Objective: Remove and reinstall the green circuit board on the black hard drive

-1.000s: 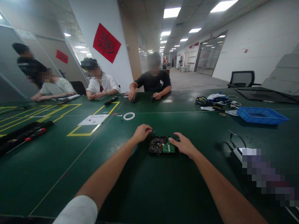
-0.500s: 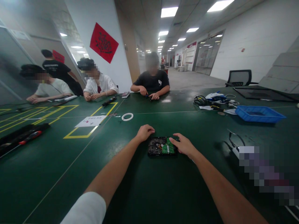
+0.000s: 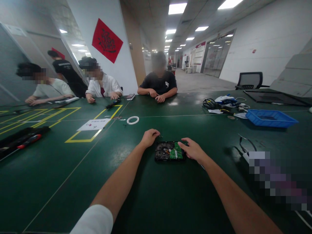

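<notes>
A hard drive (image 3: 168, 151) lies flat on the green table with its green circuit board at the right end. My right hand (image 3: 193, 151) is at that end, thumb over the board and the other fingers around the right edge, steadying the drive. Beyond the drive's far left corner, my left hand (image 3: 149, 138) is low over the table with its fingertips pinched together. Tiny shiny bits (image 3: 160, 136), perhaps screws, show right by those fingertips. Whether the pinch holds one is too small to tell.
A white ring-shaped roll (image 3: 133, 120) and a paper sheet (image 3: 94, 124) lie ahead on the left. A blue tray (image 3: 271, 118) and tangled cables (image 3: 226, 103) are at right. A black case with a red-handled tool (image 3: 30, 141) sits far left. Several people sit across.
My left fingertips have shifted slightly, and small shiny bits now show beside them. My right hand stays at the drive's right end. The view has tilted a little.
</notes>
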`<state>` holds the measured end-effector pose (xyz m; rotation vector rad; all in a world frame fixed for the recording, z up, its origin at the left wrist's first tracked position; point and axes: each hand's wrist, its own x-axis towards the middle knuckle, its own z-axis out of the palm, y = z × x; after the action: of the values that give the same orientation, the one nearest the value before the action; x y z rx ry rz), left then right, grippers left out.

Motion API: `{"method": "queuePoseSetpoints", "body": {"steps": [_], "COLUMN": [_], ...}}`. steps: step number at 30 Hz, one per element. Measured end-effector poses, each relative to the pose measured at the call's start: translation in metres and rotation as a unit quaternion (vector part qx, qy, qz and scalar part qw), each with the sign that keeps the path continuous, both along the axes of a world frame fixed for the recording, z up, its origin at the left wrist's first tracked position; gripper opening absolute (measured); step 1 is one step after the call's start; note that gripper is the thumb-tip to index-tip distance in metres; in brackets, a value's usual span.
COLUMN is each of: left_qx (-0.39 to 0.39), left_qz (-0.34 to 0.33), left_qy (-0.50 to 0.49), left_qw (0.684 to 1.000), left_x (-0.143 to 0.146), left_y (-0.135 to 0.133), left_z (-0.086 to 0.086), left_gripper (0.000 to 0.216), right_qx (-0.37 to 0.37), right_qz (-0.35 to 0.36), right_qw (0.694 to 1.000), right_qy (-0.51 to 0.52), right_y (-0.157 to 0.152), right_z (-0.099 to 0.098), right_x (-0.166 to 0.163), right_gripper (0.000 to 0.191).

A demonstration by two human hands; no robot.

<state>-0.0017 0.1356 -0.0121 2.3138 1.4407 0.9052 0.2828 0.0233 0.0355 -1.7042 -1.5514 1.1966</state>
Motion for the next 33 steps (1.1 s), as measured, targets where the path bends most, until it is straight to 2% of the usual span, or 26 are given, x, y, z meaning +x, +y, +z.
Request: {"method": "queuePoseSetpoints", "body": {"steps": [11,25,33], "left_qx": [0.016,0.016,0.021], "left_qz": [-0.004,-0.015,-0.019], "left_qy": [0.03,-0.003,0.008], "left_qw": [0.999,1.0,1.0], "left_x": [0.0057,0.0002,0.0019], "left_y": [0.0037,0.0008,0.0002], "left_z": [-0.003,-0.0049,-0.0023], "left_gripper": [0.012,0.016,0.014], "right_qx": [0.004,-0.004,0.004], "right_qz": [0.004,0.002,-0.002], "right_qw": [1.0,1.0,1.0], "right_qy": [-0.002,-0.008,-0.006], "right_y": [0.003,0.0023,0.0058], "right_z": [-0.0054,-0.0037,-0.0106], "right_x": [-0.0017,-0.0003,0.0005], "right_gripper": [0.059,0.06,0.059]}}
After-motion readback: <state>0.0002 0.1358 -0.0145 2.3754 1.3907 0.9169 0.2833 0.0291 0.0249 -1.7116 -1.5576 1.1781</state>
